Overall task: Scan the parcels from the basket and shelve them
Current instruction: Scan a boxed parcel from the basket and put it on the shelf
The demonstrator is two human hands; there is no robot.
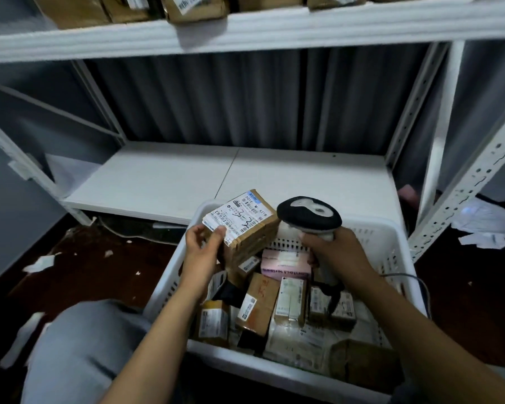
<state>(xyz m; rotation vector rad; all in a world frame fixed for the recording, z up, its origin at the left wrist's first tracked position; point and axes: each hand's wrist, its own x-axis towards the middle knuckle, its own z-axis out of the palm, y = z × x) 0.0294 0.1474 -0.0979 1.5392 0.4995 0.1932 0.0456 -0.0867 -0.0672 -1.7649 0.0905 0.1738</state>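
Because its white label must face the black-headed handheld scanner gripped by the right hand, the left hand holds the brown cardboard parcel tilted just beside it.

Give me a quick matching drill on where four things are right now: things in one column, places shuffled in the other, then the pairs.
Things:
1. labelled cardboard parcel
2. barcode scanner
3. pink box
4. taped brown parcels

Places:
A. on the upper shelf
B. in the white basket
C. in the right hand
D. in the left hand

Pairs: 1-D, 2-C, 3-B, 4-A
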